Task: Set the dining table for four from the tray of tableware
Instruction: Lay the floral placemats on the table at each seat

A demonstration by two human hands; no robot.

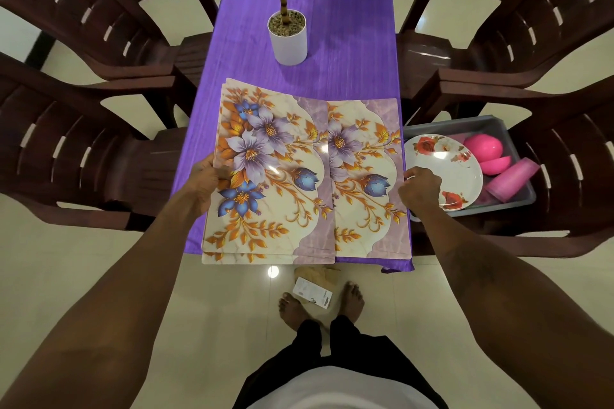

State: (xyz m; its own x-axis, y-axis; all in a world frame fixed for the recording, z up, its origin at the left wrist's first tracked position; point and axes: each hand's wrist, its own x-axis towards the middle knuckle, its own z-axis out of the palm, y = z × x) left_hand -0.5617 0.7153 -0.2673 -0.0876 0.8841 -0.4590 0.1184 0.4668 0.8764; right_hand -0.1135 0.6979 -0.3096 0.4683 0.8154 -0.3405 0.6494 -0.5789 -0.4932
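Nearside of the white cylindrical plant pot (287,40), one floral plastic placemat (365,183) lies on the purple-clothed surface (349,43), its edge pinched by the right hand (420,188); the left hand (207,183) grips the stacked floral placemats (265,176); a rose-patterned white plate (445,169) and pink bowls (481,148) wait in the grey plastic tray (458,124), right of the pot; barely begun, I judge.

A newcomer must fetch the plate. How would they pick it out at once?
Find the long purple-clothed table, then the near brown plastic chair on its right, which carries a grey plastic tray. The round white plate lies in the tray's left part; it alone bears red roses, beside plain pink bowls and a pink tumbler.
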